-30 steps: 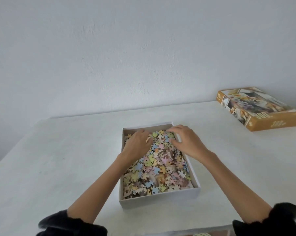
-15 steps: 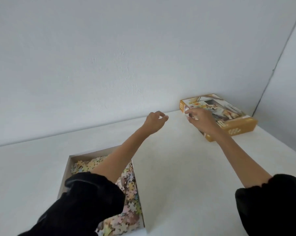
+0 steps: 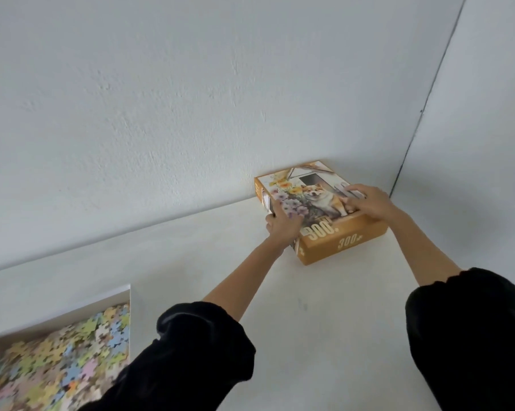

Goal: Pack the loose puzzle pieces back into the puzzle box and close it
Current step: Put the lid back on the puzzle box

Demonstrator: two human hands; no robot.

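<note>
fetching lid (image 3: 339,241) | my left hand (image 3: 283,225) clasps its left edge; right hand (image 3: 367,203) lies on top, fingers seemingly straight | two-sided hold, I judge, for a level carry to the filled box (image 3: 72,314)

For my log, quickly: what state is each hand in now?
Left hand: grips the orange cardboard puzzle-box lid at its left edge.
Right hand: open, fingers flat on that lid.

A: Any way in around the lid (image 3: 336,235)?
B: Far edge sits close to the wall (image 3: 191,114); the left hand (image 3: 283,225) grips its left edge. Near side faces bare table (image 3: 324,307).
A: And the open box (image 3: 114,295)?
B: Well apart, lower left (a sleeve (image 3: 203,345) hides its corner).
</note>
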